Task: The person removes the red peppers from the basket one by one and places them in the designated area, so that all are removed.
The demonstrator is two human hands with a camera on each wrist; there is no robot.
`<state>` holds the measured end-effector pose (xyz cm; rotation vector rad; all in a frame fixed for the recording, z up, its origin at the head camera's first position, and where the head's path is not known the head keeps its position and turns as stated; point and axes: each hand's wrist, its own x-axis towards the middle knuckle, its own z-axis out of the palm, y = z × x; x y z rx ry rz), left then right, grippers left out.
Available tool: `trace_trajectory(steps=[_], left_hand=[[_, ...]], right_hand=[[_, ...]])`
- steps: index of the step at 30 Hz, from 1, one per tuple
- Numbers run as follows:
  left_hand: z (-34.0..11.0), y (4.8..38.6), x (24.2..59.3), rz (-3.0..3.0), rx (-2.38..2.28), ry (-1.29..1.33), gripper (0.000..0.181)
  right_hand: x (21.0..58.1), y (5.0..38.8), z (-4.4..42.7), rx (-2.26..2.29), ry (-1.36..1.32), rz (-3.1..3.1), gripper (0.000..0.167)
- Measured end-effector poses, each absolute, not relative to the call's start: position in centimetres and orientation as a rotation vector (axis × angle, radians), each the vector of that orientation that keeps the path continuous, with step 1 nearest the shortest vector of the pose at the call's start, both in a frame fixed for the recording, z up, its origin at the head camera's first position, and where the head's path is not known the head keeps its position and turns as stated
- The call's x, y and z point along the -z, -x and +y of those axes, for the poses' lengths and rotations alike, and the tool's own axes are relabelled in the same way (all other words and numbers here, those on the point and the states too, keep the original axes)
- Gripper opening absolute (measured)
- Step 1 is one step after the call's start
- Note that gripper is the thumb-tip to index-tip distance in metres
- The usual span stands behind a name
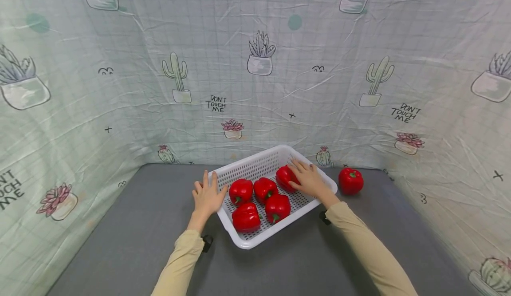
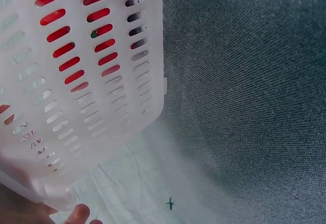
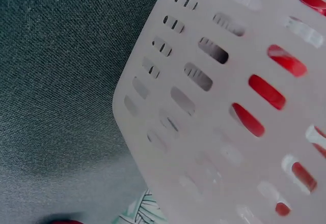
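Left hand (image 1: pixel 207 197) is spread wide; right hand (image 1: pixel 309 180) partly hides a pepper (image 1: pixel 284 178), grip unclear.

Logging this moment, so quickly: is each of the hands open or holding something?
Left hand: open, fingers spread, at the left end of the basket.
Right hand: holding a red pepper inside it.

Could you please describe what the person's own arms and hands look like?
The left hand and right hand are bare, without gloves. The left sleeve and right sleeve are long, plain pale tan cloth, ending near the wrists. A small black device shows by the left cuff, and another by the right one; their details are too small to tell.
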<state>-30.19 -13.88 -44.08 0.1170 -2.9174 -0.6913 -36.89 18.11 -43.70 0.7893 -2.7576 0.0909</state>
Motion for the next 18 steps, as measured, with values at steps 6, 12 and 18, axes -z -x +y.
trace_trajectory(steps=[6,12,18], left_hand=[[-13.92,30.07,44.01,-2.913,0.692,-0.116,0.068],[-13.92,30.26,44.04,-2.892,0.691,-0.108,0.068],[-13.83,30.33,44.12,-2.907,0.699,-0.120,0.068]], right_hand=[[44.33,37.34,17.77,-0.028,-0.856,-2.817,0.063],[44.45,37.65,17.61,-0.035,-0.832,-2.851,0.064],[44.42,37.68,17.48,-0.113,-0.805,-2.852,0.060]])
